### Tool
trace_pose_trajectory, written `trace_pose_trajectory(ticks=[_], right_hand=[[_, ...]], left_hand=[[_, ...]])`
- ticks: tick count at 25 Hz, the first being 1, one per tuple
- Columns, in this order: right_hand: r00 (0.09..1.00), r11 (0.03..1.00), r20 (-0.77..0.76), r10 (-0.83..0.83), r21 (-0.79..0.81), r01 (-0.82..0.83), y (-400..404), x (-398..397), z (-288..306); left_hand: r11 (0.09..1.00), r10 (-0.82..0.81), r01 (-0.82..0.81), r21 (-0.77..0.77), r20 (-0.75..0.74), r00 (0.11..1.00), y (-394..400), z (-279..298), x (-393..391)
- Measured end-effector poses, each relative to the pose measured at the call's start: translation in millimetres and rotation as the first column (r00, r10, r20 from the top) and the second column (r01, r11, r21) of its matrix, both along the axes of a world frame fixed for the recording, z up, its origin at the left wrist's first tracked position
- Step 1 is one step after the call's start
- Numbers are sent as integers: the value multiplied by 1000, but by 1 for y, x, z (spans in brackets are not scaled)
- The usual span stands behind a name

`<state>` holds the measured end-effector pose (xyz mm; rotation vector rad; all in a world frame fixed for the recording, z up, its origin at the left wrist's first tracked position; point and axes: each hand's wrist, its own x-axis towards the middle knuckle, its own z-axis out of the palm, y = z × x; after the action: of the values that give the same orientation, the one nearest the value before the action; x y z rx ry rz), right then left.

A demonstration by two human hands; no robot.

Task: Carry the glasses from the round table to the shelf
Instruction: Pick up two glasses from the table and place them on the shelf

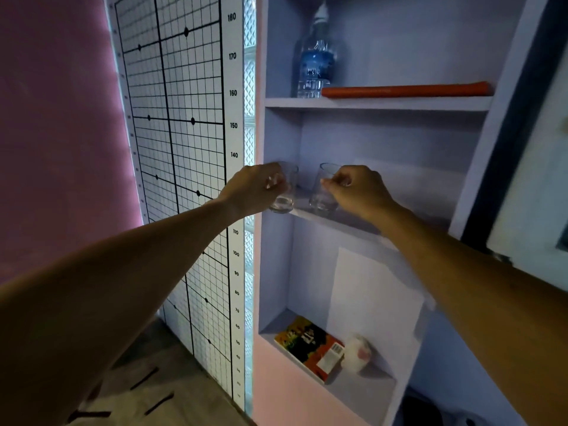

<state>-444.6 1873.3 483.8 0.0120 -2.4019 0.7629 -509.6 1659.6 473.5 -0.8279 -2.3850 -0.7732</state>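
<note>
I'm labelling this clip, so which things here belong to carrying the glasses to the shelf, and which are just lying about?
Part of the job:
left glass, in the left hand
right glass, in the right hand
middle shelf

Just lying about:
water bottle
orange roll
book
small white container
measuring chart

The shelf [381, 103] is a pale lilac wall unit with three boards in view. On the top board stand a water bottle [315, 61] at the left and an orange roll [405, 89] lying along the front, touching the bottle. The middle board carries the right glass [322, 192]; the left glass [284, 198] sits at its front edge. The bottom board holds a book [309, 345] and a white cup [357, 353] just beside it
</note>
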Motion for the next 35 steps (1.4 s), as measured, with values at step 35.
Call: trace_pose_trajectory(ticks=[35], right_hand=[[994, 995, -47, -96, 14, 96, 11, -167, -12]], left_hand=[[991, 130, -132, -22, -60, 990, 27, 2, -92]])
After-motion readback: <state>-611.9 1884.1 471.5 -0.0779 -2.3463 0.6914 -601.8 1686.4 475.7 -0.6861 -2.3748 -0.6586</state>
